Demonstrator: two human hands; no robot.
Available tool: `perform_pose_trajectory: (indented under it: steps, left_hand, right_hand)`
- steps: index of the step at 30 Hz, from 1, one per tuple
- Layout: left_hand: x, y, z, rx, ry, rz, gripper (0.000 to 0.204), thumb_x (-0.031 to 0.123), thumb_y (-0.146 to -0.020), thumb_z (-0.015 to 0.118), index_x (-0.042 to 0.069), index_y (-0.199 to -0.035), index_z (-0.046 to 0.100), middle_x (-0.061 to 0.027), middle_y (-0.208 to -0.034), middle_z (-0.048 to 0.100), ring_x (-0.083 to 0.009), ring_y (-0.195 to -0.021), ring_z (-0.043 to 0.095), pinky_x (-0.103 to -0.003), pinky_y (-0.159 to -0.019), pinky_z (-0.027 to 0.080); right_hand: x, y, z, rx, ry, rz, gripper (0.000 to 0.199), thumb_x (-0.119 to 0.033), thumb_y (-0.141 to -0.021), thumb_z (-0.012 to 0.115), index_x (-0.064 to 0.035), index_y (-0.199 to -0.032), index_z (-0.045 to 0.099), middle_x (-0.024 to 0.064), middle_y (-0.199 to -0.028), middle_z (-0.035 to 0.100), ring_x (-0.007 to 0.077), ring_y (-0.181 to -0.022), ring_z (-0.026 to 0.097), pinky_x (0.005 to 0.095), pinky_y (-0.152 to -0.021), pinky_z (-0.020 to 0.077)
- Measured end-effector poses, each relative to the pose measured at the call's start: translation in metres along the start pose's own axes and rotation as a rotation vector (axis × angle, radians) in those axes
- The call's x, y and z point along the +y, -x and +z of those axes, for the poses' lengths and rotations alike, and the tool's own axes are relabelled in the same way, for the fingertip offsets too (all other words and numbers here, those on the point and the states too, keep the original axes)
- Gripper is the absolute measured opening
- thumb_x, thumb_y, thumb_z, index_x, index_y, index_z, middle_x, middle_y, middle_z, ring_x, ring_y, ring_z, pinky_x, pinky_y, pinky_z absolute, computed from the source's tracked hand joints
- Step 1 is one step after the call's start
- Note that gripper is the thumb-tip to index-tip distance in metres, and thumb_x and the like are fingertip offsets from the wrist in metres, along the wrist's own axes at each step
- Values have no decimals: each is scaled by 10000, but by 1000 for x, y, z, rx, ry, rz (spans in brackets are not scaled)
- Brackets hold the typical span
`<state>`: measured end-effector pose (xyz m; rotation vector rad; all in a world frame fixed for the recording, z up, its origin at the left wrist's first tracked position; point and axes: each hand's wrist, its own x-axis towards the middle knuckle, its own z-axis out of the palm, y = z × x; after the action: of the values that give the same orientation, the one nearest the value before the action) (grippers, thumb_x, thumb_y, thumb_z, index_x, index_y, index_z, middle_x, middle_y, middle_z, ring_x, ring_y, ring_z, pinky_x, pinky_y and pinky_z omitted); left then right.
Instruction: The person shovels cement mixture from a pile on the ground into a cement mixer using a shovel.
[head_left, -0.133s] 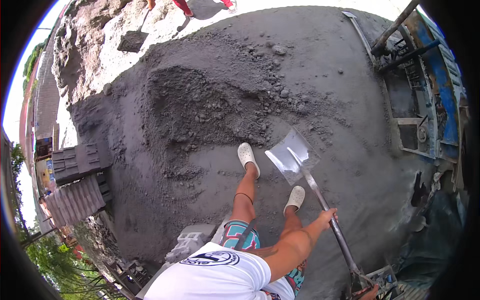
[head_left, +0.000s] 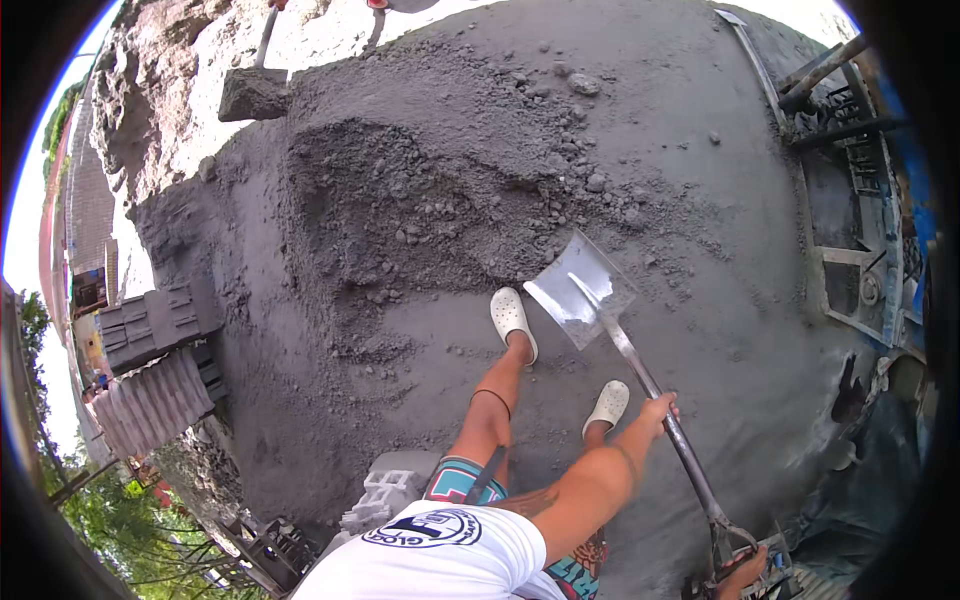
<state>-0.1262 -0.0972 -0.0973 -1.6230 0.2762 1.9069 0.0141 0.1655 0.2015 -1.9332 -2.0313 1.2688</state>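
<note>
head view: a long-handled shovel (head_left: 687, 466), held in both hands over grey ground to the right of the person's legs. the left hand (head_left: 657, 412) is curled around the middle of the shaft, fingers wrapped over the metal; the right hand (head_left: 745, 572), near the lower edge, is closed about the end grip (head_left: 735, 540), although its finger placement is partly hidden. the blade (head_left: 582, 290) lies just beside the further white clog (head_left: 510, 322), while the nearer white clog (head_left: 607, 404) stands left of the shaft. whether the blade touches the ground cannot be told.

handling: the tool appears to be stiff metal, probably moderately heavy and weighted toward the blade, and unlikely to break. the smooth shaft may slip in a dusty palm; sound holds are the end grip and the shaft midway or closer to the blade, clear of the blade's edges.

orientation: the long axis runs obliquely from the end grip at lower right to the blade at upper left, so that the blade's leading edge points toward the mound of dark, crumbly material (head_left: 400, 215). the blade's bright, bare face is turned up to the viewer.
</note>
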Motion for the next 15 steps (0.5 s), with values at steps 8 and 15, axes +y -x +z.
perform_pose_trajectory:
  steps: [8,15]
  left_hand:
    - [487,-23,-136,221,-84,357,122,115,-870,590,28,-818,522,-77,-658,511,-210,-547,553,-404,-521,529]
    - [456,12,-141,218,-108,378,139,124,-869,590,-3,-869,533,-92,-689,518,-215,-551,535,-394,-502,516]
  right_hand:
    - [-2,209,437,-489,-125,68,312,-356,-891,440,-91,-728,420,42,-535,408,177,-380,389,315,-361,373]
    - [1,238,405,-458,-119,145,295,-352,-884,425,-107,-722,407,50,-525,401,178,-376,367,338,-368,361]
